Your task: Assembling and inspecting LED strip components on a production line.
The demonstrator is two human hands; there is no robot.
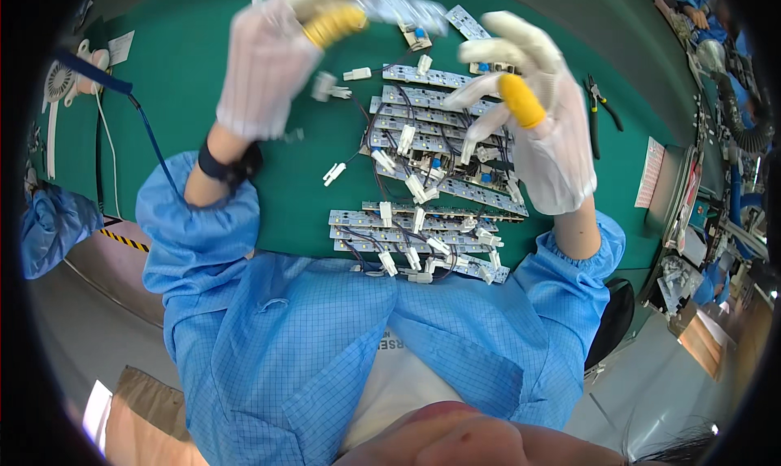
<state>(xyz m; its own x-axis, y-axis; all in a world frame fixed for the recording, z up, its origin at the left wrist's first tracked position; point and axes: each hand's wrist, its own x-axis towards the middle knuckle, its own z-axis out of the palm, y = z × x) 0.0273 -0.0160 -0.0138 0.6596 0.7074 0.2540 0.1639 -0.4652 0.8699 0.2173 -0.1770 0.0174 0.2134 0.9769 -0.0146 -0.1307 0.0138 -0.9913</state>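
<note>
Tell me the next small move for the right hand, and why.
Probably bring the right hand over to the far end of the strip to help steady it. The left hand appears to hold the strip by one end only, while the right hand's fingers are spread above the boards, with nothing visibly gripped.

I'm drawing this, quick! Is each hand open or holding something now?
Left hand: closed, holding a blurred silvery strip.
Right hand: open, fingers apart, nothing seen in it.

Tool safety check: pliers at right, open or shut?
Pliers look open: handles spread apart. Jaws too small to tell.
</note>
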